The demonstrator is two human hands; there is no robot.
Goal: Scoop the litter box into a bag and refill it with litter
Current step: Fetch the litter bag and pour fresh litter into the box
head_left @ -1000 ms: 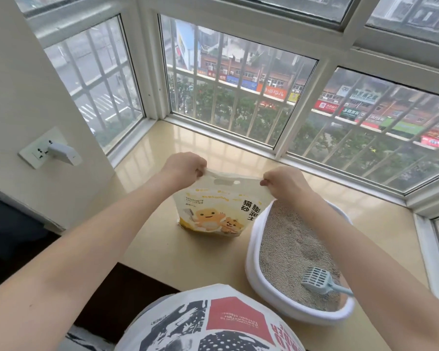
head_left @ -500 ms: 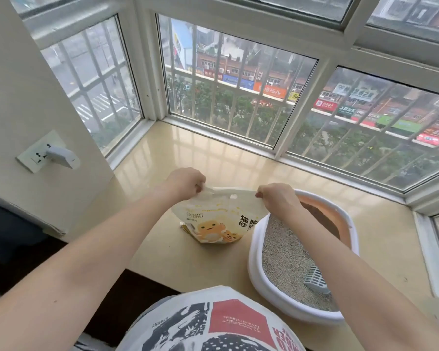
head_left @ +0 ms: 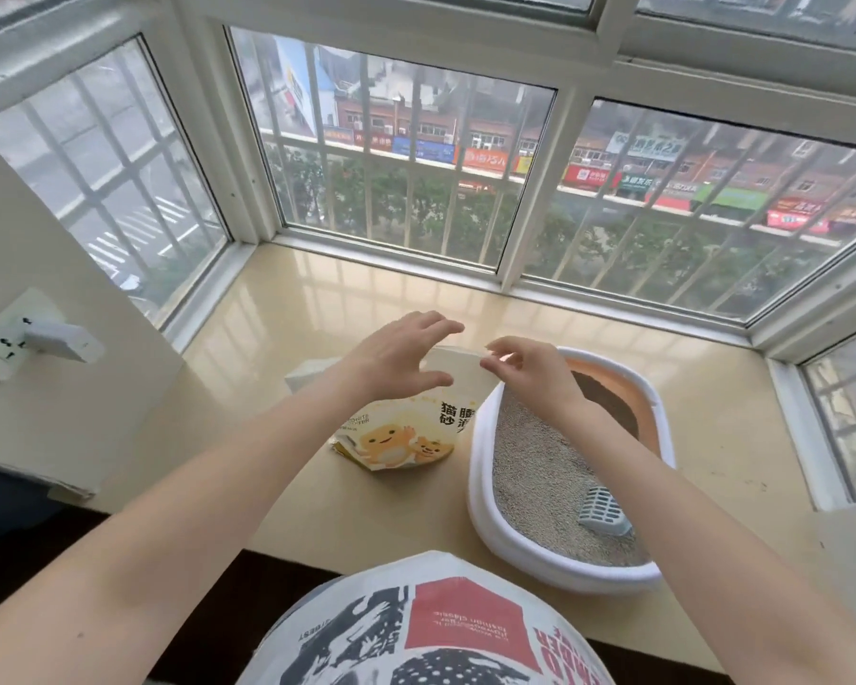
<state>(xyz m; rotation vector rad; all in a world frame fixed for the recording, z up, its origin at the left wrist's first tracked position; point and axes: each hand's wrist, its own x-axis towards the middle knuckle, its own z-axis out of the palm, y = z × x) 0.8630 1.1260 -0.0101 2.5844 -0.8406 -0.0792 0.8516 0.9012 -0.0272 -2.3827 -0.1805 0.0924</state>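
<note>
The yellow-and-white cat litter bag [head_left: 396, 440] with cartoon animals stands upright on the beige sill, left of the litter box. My left hand [head_left: 401, 355] hovers over the bag's top with fingers spread, holding nothing. My right hand [head_left: 530, 370] is just right of the bag's top corner, fingers loosely curled, thumb and forefinger slightly apart at the edge. The white oval litter box [head_left: 480, 487] with an orange inner wall holds grey litter [head_left: 534, 477]. A grey slotted scoop [head_left: 601, 509] lies in the litter at the near right, partly hidden by my right forearm.
Barred windows [head_left: 396, 155] enclose the sill on three sides. A wall socket with a white plug [head_left: 55, 341] is on the left wall. My printed shirt [head_left: 426, 630] fills the bottom centre. Bare sill [head_left: 278, 338] lies behind and left of the bag.
Both hands gripped the bag's top edge before. Now they have let go and opened above it, and the bag stands on its own. The view has tilted slightly upward.
</note>
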